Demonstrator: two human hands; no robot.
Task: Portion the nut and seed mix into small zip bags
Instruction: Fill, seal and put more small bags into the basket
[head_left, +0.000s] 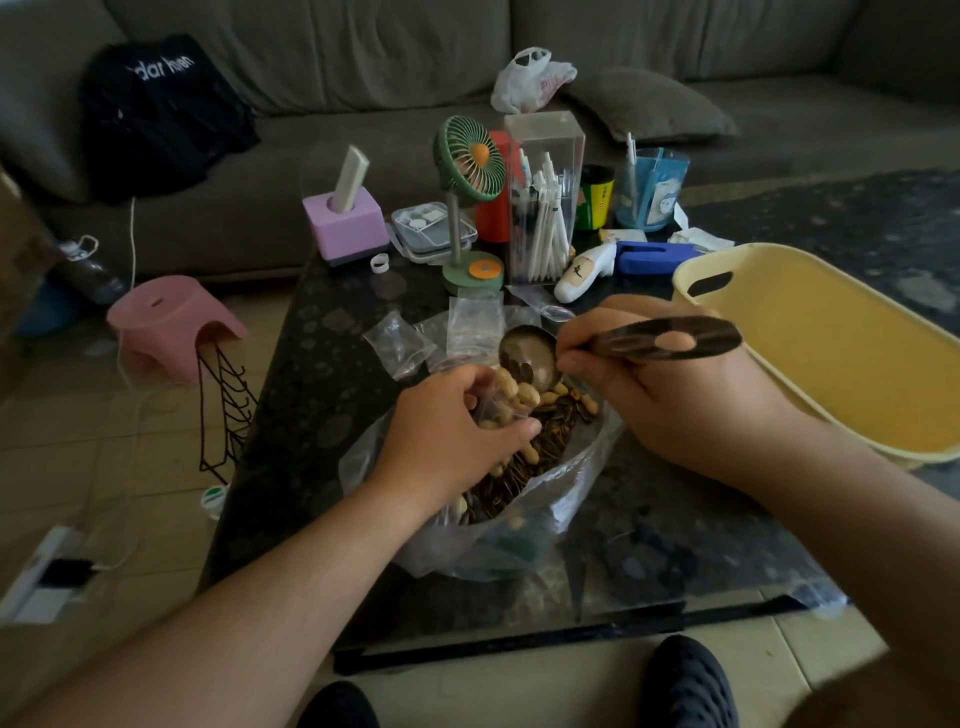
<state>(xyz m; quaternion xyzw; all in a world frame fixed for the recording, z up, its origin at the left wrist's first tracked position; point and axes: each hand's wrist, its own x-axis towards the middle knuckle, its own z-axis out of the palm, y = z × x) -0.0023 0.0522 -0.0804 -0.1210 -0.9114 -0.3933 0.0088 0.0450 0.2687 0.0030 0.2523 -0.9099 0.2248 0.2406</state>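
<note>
A large clear plastic bag (566, 499) lies open on the dark table, full of peanuts and striped sunflower seeds (550, 441). My left hand (447, 436) is inside it and grips a small zip bag (493, 410) that holds some peanuts. My right hand (675, 395) pinches the dark handle of a metal spoon (530, 353), whose bowl tilts over the small bag's mouth with a few seeds in it. Several empty small zip bags (467, 327) lie just behind the big bag.
A yellow plastic basin (810, 291) stands at the right, close to my right wrist. Behind the bags are a green desk fan (467, 161), a clear pen box (540, 208), a purple holder (345, 223) and cups. A pink stool (171, 322) is on the floor to the left.
</note>
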